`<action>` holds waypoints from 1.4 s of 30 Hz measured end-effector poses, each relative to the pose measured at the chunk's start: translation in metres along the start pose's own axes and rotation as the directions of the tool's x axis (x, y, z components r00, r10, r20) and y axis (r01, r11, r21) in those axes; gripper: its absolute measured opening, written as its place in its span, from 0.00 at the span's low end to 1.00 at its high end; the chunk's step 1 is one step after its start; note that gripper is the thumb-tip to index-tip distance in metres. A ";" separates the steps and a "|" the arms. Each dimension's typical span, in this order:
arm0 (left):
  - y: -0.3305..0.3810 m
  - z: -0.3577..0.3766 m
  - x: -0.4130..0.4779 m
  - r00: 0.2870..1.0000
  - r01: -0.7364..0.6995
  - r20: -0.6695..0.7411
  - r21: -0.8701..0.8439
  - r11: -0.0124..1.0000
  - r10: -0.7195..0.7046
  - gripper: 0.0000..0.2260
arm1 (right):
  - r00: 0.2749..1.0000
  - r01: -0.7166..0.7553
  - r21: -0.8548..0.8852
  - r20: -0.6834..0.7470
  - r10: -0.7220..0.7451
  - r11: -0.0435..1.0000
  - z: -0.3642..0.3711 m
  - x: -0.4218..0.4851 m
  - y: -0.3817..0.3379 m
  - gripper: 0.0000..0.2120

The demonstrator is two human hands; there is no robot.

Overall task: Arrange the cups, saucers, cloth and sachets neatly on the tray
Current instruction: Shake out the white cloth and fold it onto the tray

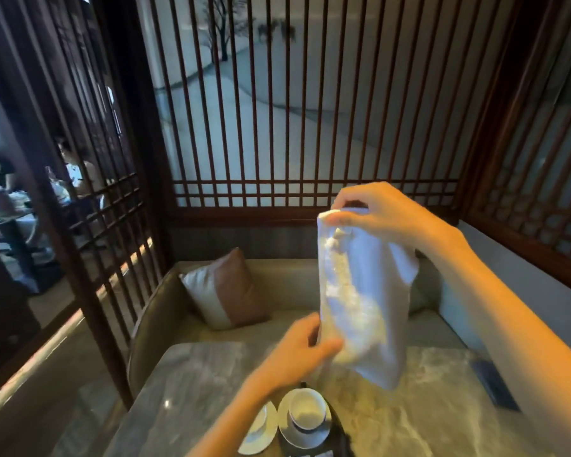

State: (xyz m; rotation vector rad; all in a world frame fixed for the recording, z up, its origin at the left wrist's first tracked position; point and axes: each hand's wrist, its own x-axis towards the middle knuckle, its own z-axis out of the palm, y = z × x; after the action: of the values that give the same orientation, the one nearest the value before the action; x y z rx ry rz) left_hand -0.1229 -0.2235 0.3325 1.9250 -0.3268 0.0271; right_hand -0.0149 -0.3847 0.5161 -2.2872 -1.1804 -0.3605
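Observation:
A white cloth (363, 298) hangs lengthwise above the marble table. My right hand (376, 216) pinches its top corner, high up. My left hand (305, 349) grips the cloth's lower left edge. Below the hands, at the bottom edge of the view, a white cup with a blue band (308, 411) stands upright on a white saucer (302, 438), which rests on a dark tray (338, 430). A second white saucer (259, 433) lies just left of it, partly behind my left forearm. No sachets can be made out.
The marble table (426, 407) stretches right and forward. A dark flat object (495, 384) lies at its right edge. A grey bench with a brown-and-silver cushion (228, 288) wraps behind the table. Wooden lattice screens enclose the booth; people sit at another table far left.

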 end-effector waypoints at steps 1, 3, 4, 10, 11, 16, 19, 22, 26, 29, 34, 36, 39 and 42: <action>-0.010 0.006 -0.005 0.999 0.051 0.013 0.020 0.998 -0.051 0.09 | 1.000 0.011 -0.024 0.019 -0.011 1.000 -0.007 0.006 0.000 0.09; -0.023 0.011 -0.012 0.992 0.120 0.028 -0.019 0.993 -0.119 0.12 | 0.999 0.021 -0.059 0.047 -0.018 0.998 -0.017 0.016 0.002 0.09; -0.024 0.010 -0.013 0.990 0.135 0.040 -0.037 0.990 -0.134 0.13 | 0.999 0.018 -0.070 0.047 -0.015 0.997 -0.020 0.019 0.004 0.10; -0.028 -0.023 -0.009 0.982 0.091 -0.134 -0.276 0.957 -0.132 0.16 | 0.997 -0.010 -0.139 -0.080 -0.001 0.990 -0.030 0.020 0.017 0.13; -0.028 -0.032 -0.003 0.957 0.068 -0.231 -0.405 0.912 -0.174 0.16 | 0.989 -0.031 -0.108 -0.147 0.015 0.994 -0.032 0.015 0.021 0.13; -0.018 -0.066 0.037 0.806 -0.056 -0.444 -0.715 0.696 -0.392 0.15 | 0.871 -0.059 0.265 -0.457 0.179 0.962 -0.008 -0.023 0.033 0.13; -0.011 -0.067 0.048 0.758 0.020 -0.576 -0.449 0.893 -0.306 0.16 | 0.764 -0.130 0.351 -0.560 0.320 0.927 0.020 -0.052 0.047 0.12; -0.001 -0.078 0.058 0.735 0.005 -0.657 -0.240 0.971 -0.166 0.16 | 0.686 -0.214 0.445 -0.566 0.458 0.870 0.034 -0.076 0.061 0.13; 0.011 -0.090 0.069 0.749 -0.023 -0.652 -0.198 0.980 -0.114 0.19 | 0.610 -0.210 0.529 -0.586 0.533 0.822 0.040 -0.090 0.065 0.17; 0.013 -0.091 0.072 0.725 -0.046 -0.683 -0.168 0.985 -0.082 0.19 | 0.576 -0.216 0.557 -0.590 0.565 0.802 0.044 -0.094 0.067 0.17; 0.016 -0.088 0.067 0.686 -0.108 -0.727 -0.057 0.993 0.033 0.14 | 0.508 -0.158 0.593 -0.637 0.580 0.790 0.050 -0.100 0.070 0.16; 0.016 -0.088 0.064 0.687 -0.118 -0.725 -0.042 0.992 0.051 0.13 | 0.506 -0.139 0.599 -0.641 0.577 0.788 0.054 -0.103 0.071 0.12; 0.016 -0.089 0.062 0.703 -0.127 -0.707 -0.019 0.992 0.077 0.08 | 0.497 -0.122 0.621 -0.637 0.589 0.774 0.056 -0.105 0.070 0.04; 0.016 -0.091 0.061 0.720 -0.141 -0.686 -0.001 0.990 0.102 0.06 | 0.495 -0.109 0.616 -0.647 0.580 0.780 0.056 -0.106 0.070 0.03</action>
State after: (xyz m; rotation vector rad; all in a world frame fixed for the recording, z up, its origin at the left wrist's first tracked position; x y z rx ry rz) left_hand -0.0558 -0.1586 0.3914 1.6957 0.0552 0.8015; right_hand -0.0199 -0.4566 0.3972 -1.4916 -0.2167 -0.7426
